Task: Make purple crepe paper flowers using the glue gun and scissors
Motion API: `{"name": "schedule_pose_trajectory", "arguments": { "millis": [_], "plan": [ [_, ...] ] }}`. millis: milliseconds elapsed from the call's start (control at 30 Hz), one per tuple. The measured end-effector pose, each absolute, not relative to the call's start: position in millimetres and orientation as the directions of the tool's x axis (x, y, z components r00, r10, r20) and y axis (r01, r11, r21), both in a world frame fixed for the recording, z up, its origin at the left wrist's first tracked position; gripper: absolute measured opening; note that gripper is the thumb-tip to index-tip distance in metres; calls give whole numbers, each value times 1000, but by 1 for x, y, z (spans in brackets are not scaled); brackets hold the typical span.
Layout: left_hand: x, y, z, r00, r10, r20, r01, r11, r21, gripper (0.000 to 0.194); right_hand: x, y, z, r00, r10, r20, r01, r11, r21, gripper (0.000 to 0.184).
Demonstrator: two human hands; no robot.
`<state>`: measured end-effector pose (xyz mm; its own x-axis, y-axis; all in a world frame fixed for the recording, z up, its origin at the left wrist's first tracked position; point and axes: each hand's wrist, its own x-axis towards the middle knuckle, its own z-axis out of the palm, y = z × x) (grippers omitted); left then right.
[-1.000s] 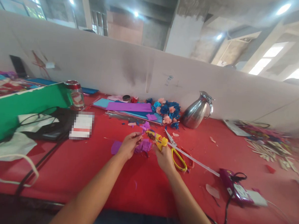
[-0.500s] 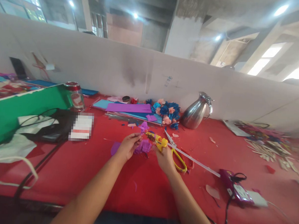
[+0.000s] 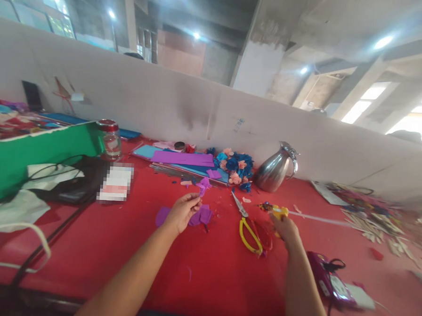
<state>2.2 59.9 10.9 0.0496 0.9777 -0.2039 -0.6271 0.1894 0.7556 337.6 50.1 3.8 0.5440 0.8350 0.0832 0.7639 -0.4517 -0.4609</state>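
So, L hand (image 3: pixel 184 213) w/ purple paper (image 3: pixel 204 186), lidded jar (image 3: pixel 112 143), jug (image 3: pixel 273 169) contents hidden.

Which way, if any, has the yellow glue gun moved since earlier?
Yes: the yellow glue gun, held in the right hand, has moved right, from left of the scissors to right of them.

Nothing legible. Small blue marks (image 3: pixel 239 124) on pale partition wall (image 3: pixel 147 93), just above and right of frame centre: unreadable.
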Motion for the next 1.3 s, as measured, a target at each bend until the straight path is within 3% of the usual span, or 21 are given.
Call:
{"name": "schedule_pose_trajectory", "arguments": {
  "millis": [67, 167, 267, 300, 367, 567, 633, 767, 1033, 1300],
  "plan": [
    [2, 60, 10, 51, 979, -199, -636, 186, 749, 15, 347, 45, 7, 614, 788, 34, 752, -572, -328, 39],
    [2, 59, 9, 53, 978, -200, -632, 187, 752, 17, 327, 40, 16, 630, 768, 111, 757, -577, -306, 36],
    [3, 58, 9, 57, 977, -204, -613, 195, 765, 19, 270, 47, 24, 368, 881, 296, 837, -175, -519, 25],
    [3, 58, 10, 61, 978, -201, -606, 196, 771, 20, 247, 51, 25, 249, 916, 314, 777, 4, -630, 22],
    [3, 57, 11, 70, 981, -183, -597, 189, 780, 22, 201, 61, 24, 61, 961, 271, 461, 213, -861, 19],
    [5, 57, 13, -11, 987, -161, -533, 131, 836, 28, 130, 64, 6, -3, 989, 150, -6, 150, -989, 28],
    [7, 58, 11, -50, 993, -111, -472, 74, 878, 28, 127, 59, 3, 9, 997, 82, -160, 82, -984, 27],
    [12, 57, 5, -101, 995, -16, -330, -18, 944, 26, 126, 50, 6, 27, 1000, 10, -302, 18, -953, 35],
    [15, 49, 3, -136, 979, 152, -93, -165, 982, 26, 106, 46, 4, 151, 987, 51, -326, 99, -940, 33],
    [19, 48, 1, -166, 966, 198, 46, -193, 980, 21, 103, 49, 2, 258, 965, 47, -322, 132, -937, 23]
  ]
}}
